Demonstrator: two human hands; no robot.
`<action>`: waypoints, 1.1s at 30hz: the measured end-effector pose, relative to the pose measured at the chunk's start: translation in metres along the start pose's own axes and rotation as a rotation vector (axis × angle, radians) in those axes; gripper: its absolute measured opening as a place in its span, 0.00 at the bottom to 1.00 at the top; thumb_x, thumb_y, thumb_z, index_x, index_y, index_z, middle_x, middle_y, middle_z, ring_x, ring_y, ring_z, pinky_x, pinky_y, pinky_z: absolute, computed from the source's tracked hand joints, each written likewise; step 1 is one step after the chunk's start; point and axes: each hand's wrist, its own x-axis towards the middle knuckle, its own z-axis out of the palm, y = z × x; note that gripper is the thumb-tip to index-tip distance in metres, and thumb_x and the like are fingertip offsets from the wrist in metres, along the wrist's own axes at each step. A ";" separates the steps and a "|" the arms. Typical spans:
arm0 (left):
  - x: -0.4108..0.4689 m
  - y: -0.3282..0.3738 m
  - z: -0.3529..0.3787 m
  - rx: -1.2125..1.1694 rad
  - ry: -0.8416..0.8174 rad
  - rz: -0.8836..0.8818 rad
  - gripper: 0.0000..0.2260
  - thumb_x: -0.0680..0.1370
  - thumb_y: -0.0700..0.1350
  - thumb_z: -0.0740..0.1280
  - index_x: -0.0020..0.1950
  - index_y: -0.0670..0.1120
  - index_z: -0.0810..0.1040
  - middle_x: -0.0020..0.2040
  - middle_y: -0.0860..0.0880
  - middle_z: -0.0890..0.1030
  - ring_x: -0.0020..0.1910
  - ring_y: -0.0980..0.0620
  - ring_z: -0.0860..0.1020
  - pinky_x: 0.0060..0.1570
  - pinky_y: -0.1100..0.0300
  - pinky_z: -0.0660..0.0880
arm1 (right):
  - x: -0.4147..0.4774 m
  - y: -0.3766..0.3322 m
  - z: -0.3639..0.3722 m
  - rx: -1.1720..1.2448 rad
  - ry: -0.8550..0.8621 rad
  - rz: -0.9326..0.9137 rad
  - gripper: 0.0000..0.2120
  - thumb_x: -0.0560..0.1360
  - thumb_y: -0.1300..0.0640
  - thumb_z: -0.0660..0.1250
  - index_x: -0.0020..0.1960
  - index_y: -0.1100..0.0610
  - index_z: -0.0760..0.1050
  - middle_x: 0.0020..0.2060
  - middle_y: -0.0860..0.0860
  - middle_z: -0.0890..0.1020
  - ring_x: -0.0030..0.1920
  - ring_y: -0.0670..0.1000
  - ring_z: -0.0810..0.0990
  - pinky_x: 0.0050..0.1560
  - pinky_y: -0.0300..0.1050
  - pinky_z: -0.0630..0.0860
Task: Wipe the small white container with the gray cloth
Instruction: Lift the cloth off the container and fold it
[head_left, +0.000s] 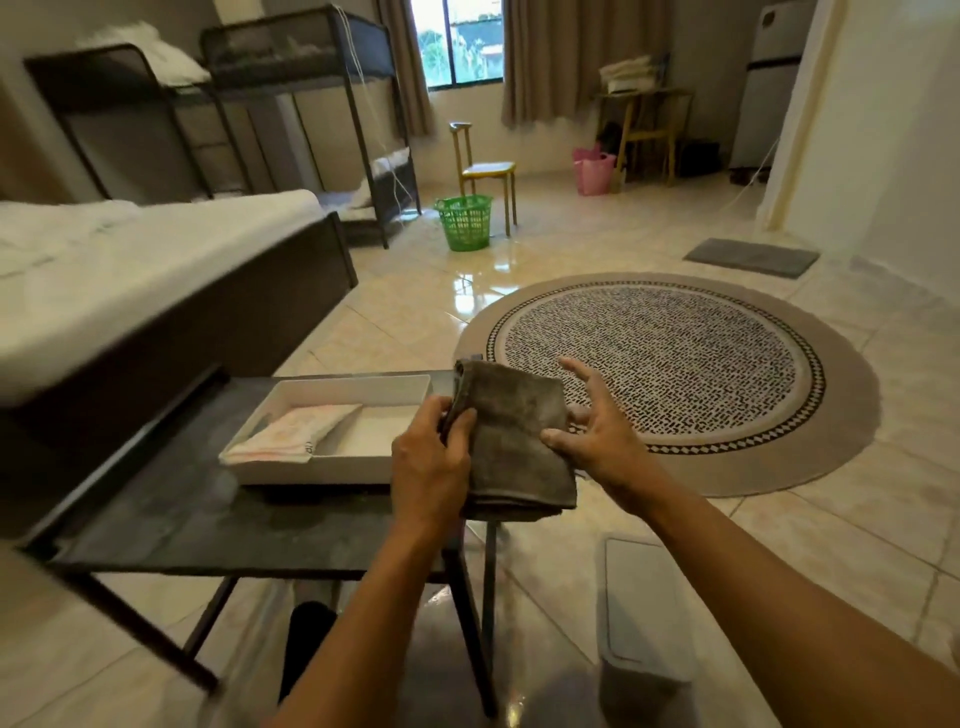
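Gray cloth (514, 441) hangs lengthwise, left hand (428, 460) gripping.

Container (332, 457) open on top; folded cloth (291, 434) fills its left half, right half bare. Gray cloth (514, 441) blocks its right end. Table (171, 519) front looks free, slightly blurred.

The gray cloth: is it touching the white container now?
Cannot tell. In the head view the gray cloth, held by the left hand, overlaps the right edge of the white container, hiding any contact or gap.
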 end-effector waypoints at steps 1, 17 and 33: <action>0.008 -0.002 -0.012 0.047 0.024 -0.002 0.03 0.82 0.46 0.65 0.54 0.50 0.75 0.45 0.58 0.78 0.43 0.61 0.79 0.39 0.66 0.78 | 0.008 -0.008 0.012 -0.063 -0.009 -0.024 0.37 0.74 0.73 0.67 0.73 0.42 0.63 0.52 0.60 0.80 0.50 0.56 0.84 0.44 0.54 0.85; 0.145 -0.086 -0.120 0.771 -0.082 -0.267 0.07 0.77 0.47 0.71 0.47 0.44 0.81 0.50 0.40 0.83 0.50 0.39 0.80 0.45 0.51 0.74 | 0.139 -0.019 0.153 -0.852 -0.118 -0.110 0.16 0.74 0.63 0.72 0.62 0.62 0.80 0.59 0.55 0.83 0.59 0.53 0.81 0.54 0.33 0.74; 0.146 -0.094 -0.116 1.171 -0.446 0.163 0.17 0.75 0.55 0.72 0.61 0.50 0.80 0.58 0.49 0.80 0.59 0.47 0.74 0.62 0.47 0.64 | 0.147 0.006 0.162 -1.514 -0.411 -0.201 0.18 0.74 0.41 0.65 0.59 0.48 0.80 0.63 0.50 0.77 0.68 0.56 0.68 0.68 0.64 0.57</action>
